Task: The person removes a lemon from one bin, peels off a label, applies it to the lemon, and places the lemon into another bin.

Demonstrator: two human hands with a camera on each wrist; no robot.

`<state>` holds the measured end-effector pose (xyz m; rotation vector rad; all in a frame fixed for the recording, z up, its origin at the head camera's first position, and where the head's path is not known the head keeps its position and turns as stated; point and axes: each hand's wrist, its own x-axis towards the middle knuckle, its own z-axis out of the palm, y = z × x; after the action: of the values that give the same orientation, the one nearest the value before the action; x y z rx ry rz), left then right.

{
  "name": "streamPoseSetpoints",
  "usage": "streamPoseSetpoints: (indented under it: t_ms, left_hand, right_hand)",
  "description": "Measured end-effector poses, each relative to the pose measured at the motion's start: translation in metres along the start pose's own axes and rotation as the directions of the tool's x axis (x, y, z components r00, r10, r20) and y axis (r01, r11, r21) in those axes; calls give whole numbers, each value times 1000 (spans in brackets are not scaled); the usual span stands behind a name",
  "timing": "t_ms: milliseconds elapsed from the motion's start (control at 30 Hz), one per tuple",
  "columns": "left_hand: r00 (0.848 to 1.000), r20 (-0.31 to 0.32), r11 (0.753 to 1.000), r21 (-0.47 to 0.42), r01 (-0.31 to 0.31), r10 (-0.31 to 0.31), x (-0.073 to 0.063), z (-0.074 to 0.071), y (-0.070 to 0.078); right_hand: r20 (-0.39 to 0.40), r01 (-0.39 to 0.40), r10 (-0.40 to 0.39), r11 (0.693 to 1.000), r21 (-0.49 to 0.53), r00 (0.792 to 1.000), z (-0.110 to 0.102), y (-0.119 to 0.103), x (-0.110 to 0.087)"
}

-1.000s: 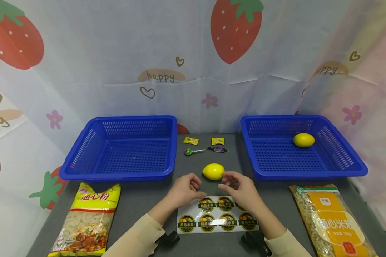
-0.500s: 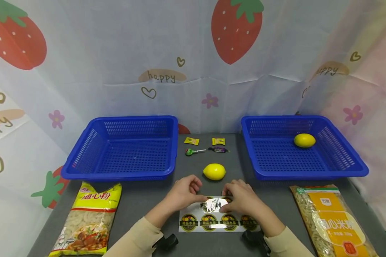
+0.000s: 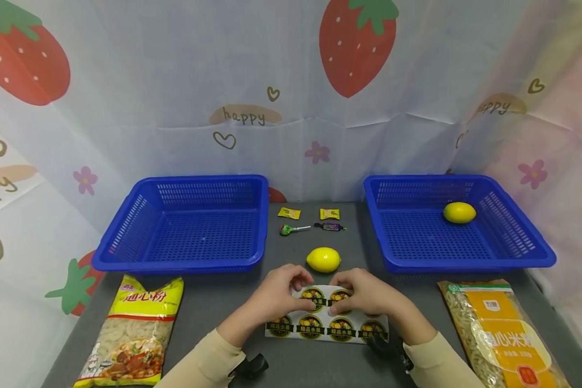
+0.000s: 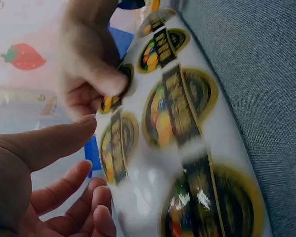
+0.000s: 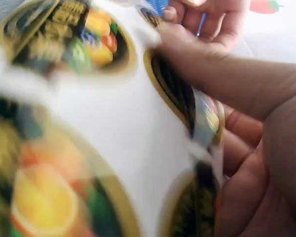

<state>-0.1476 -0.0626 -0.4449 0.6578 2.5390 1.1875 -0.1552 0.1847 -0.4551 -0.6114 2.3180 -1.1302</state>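
Observation:
A white sheet of round black-and-gold fruit stickers (image 3: 325, 327) is raised at its far edge, bending in both wrist views. My right hand (image 3: 366, 293) pinches that edge, thumb (image 5: 207, 64) on the printed face and fingers behind. At the far edge, left of the right hand, is my left hand (image 3: 278, 291); in the left wrist view its thumb tip (image 4: 86, 126) is right at the sheet's edge and its loosely bent fingers (image 4: 76, 197) show beside it. Just beyond both hands lies a yellow lemon (image 3: 323, 260).
Blue baskets stand at left (image 3: 179, 267) and right (image 3: 465, 264), the right one with another lemon (image 3: 459, 213). Between them lie two yellow-wrapped candies, a lollipop (image 3: 293, 229) and a purple-wrapped candy (image 3: 331, 226). Pasta bags flank the hands, left (image 3: 136, 328) and right (image 3: 504, 334).
My right hand has moved from beside the lemon down to the sticker sheet and taken its far edge. The sheet's far edge has risen; my left hand has shifted slightly right.

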Motion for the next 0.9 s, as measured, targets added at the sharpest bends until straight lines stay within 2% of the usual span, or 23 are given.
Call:
streamPoseSetpoints:
  t_ms: [100,233,433,533,700,900]
  left_hand:
    - [999,-11,998,57,-32,32,-2,-1,5]
    - [998,-48,992,122,-38,44,-3,-1,8]
    - [997,-70,989,145,-33,43,-4,-2,10]
    - [994,-88,987,156,-49,63,-4,-3,11]
    - [983,-145,981,173,-85,111,-5,-4,12]
    - [962,-201,965,221,-137,183,-6,-3,13]
  right_hand:
    - [5,57,-57,998,-5,998,-3,-4,2]
    - [7,92,-92,996,-5,996,-5,-7,3]
    - [23,129,-129,991,20,991,-9,-10,3]
    - [18,141,-142,990,18,990,-11,-10,4]
    - [7,135,-135,991,9,991,-12,-8,8]
    - [6,119,-119,993,19,993,-12,-9,9]
